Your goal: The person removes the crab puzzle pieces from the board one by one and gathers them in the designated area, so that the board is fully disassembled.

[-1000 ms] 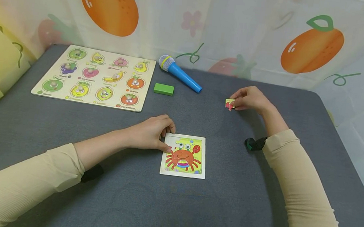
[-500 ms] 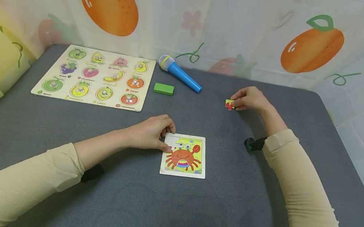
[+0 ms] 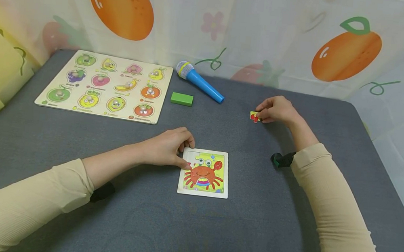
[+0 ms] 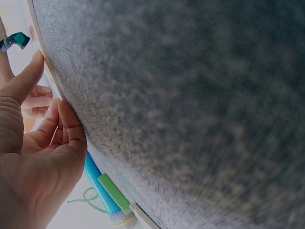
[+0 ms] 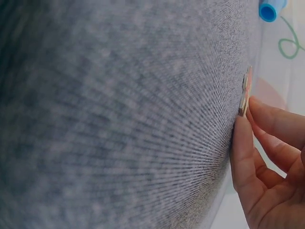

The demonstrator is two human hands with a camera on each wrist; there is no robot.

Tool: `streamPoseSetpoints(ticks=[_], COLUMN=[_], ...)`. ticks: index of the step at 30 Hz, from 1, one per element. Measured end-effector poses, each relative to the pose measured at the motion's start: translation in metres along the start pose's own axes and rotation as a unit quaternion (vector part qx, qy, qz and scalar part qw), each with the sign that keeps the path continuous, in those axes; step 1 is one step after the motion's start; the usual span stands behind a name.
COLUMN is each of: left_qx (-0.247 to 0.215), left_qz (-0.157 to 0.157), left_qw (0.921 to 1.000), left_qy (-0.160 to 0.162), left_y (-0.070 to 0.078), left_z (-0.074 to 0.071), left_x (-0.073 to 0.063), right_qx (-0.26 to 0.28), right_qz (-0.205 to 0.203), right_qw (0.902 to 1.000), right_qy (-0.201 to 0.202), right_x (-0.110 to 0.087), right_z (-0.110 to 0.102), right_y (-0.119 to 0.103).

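A square jigsaw puzzle board (image 3: 203, 193) with a pale frame and a red crab picture lies on the dark table. Its upper left section is bare, without picture. My left hand (image 3: 165, 149) holds the board at its upper left, thumb on the left side and curled fingers at the corner. Farther back on the right, my right hand (image 3: 279, 110) pinches a small yellow and red puzzle piece (image 3: 253, 116) by its right side. In the right wrist view the puzzle piece (image 5: 245, 93) appears edge-on between thumb and finger, close to the tabletop.
A wooden fruit knob puzzle (image 3: 109, 86) lies at the back left. Right of it are a green block (image 3: 182, 99) and a blue toy microphone (image 3: 203, 86). A fruit-printed curtain (image 3: 255, 29) hangs behind the table.
The puzzle piece in my right hand has tilted slightly, and its red and yellow face shows with less glare. My left hand and the board stay where they were.
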State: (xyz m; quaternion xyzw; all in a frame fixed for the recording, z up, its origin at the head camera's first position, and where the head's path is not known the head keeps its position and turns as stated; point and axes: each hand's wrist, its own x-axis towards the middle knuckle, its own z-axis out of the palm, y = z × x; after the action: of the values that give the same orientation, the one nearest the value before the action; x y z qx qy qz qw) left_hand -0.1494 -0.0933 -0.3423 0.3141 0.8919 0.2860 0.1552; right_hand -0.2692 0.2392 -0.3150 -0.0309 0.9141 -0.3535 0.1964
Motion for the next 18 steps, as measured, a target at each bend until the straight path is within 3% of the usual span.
streamPoseSetpoints(ticks=[9,18], left_qx=[0.000,-0.002], left_qz=[-0.003,-0.002], left_qw=[1.0000,1.0000], left_qy=[0.000,0.000], left_y=[0.001,0.001], left_z=[0.001,0.000], left_x=[0.000,0.000], right_qx=[-0.006,-0.009], right_qz=[0.003,-0.036], right_qw=[0.9996,0.9987], right_qy=[0.029,0.035], right_x=[0.000,-0.009], right_z=[-0.002,0.002], right_y=[0.000,-0.014])
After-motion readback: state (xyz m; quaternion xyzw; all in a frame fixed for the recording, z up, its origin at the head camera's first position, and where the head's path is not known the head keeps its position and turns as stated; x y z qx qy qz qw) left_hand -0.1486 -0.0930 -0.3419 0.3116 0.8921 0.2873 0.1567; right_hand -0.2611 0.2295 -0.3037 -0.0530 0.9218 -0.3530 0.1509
